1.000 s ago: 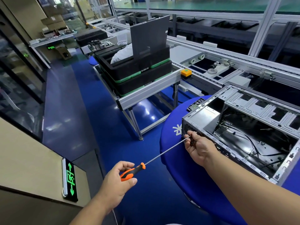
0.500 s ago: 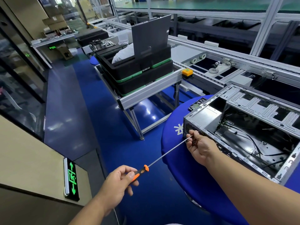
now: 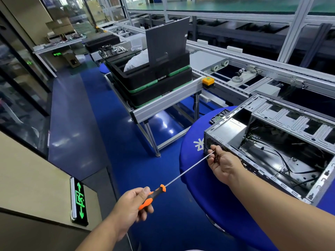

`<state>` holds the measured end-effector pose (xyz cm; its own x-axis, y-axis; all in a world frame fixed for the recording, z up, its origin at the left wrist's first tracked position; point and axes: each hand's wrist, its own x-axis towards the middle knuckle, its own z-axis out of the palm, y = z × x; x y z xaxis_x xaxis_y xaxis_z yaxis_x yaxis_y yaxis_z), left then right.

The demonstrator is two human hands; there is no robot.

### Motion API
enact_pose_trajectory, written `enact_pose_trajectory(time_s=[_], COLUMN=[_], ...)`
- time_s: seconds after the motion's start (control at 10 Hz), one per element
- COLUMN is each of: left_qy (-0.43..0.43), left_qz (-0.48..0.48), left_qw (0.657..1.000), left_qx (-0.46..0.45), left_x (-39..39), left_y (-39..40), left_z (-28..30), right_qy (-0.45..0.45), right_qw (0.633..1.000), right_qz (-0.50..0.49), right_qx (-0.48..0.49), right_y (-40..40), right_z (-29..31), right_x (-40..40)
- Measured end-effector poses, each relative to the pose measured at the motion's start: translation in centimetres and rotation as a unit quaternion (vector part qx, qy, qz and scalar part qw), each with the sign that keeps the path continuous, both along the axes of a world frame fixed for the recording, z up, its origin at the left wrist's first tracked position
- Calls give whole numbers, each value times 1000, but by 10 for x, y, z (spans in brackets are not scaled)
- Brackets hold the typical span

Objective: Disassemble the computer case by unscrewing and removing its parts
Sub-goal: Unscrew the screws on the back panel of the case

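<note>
One open grey metal computer case (image 3: 272, 142) lies on its side on a round blue-covered table (image 3: 195, 171), cables exposed. Two hands: left hand (image 3: 132, 205) grips one long orange-and-black-handled screwdriver (image 3: 154, 193); right hand (image 3: 222, 164) pinches its shaft at the case's corner.

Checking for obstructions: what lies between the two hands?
Only the screwdriver's shaft, running from the left hand to the right hand; blue floor below, per head view.
</note>
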<state>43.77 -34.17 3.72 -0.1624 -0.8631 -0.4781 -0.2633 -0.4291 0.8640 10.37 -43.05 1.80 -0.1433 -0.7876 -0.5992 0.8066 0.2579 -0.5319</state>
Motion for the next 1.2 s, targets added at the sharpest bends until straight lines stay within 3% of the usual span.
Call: enact_pose_trajectory(time_s=[0.6,0.9,1.2], left_qy=[-44,-12,18], left_qz=[-40,-11,-1], left_qw=[998,999,1000], left_qx=[-23,41,-17], left_x=[6,9,0], left_y=[-4,-5,-3], left_z=[1,-7,-1], right_qy=[-2,-3,-1], right_qw=[1000,1000,1000], right_qz=[-11,-23,-27], right_qx=[5,8,11], right_y=[-1,-1,-1], right_z=[0,2,5], right_x=[2,3,4])
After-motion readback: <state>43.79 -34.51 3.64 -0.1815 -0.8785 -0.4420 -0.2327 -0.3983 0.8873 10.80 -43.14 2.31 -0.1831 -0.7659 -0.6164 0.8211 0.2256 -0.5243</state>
